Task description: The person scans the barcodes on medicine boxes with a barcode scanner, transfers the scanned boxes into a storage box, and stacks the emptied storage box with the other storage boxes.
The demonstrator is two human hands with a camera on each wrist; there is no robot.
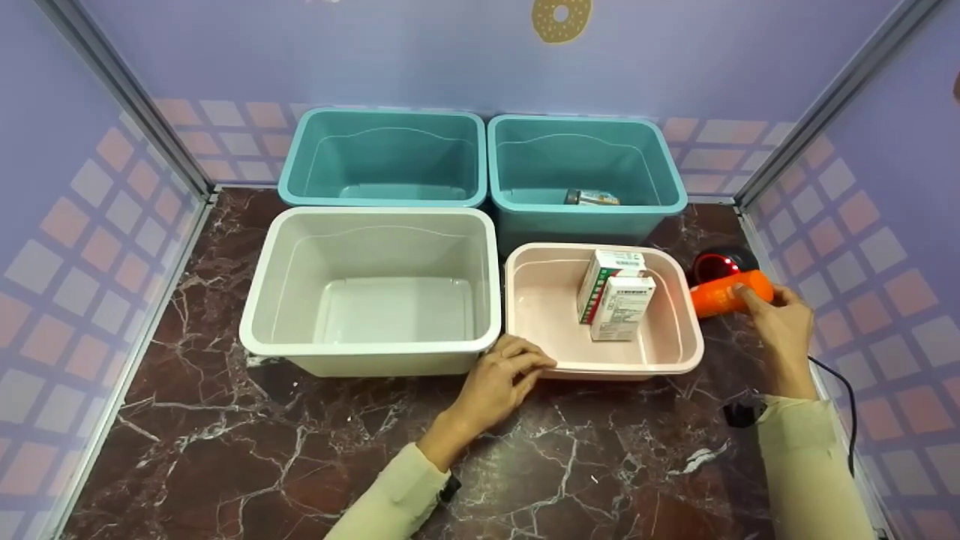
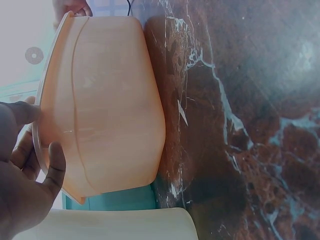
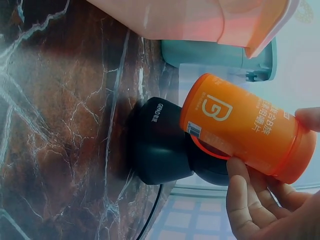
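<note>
My right hand (image 1: pixel 784 322) grips an orange bottle (image 1: pixel 724 294) by its cap end, thumb on one side and fingers on the other. In the right wrist view the bottle (image 3: pixel 235 125) shows white lettering and a barcode, tilted in front of a black scanner (image 3: pixel 160 142) with a red glow. At the pink bin (image 1: pixel 540 315), my left hand (image 1: pixel 502 379) rests on the near left corner of the rim, its thumb and fingers over the edge in the left wrist view. Two medicine boxes (image 1: pixel 624 309) stand inside that bin.
A white bin (image 1: pixel 375 349) stands left of the pink one. Behind are two teal bins, the left one (image 1: pixel 382 201) and the right one (image 1: pixel 585 225), which holds a small jar (image 1: pixel 592 198). The scanner's black cable (image 1: pixel 851 397) runs along the right wall.
</note>
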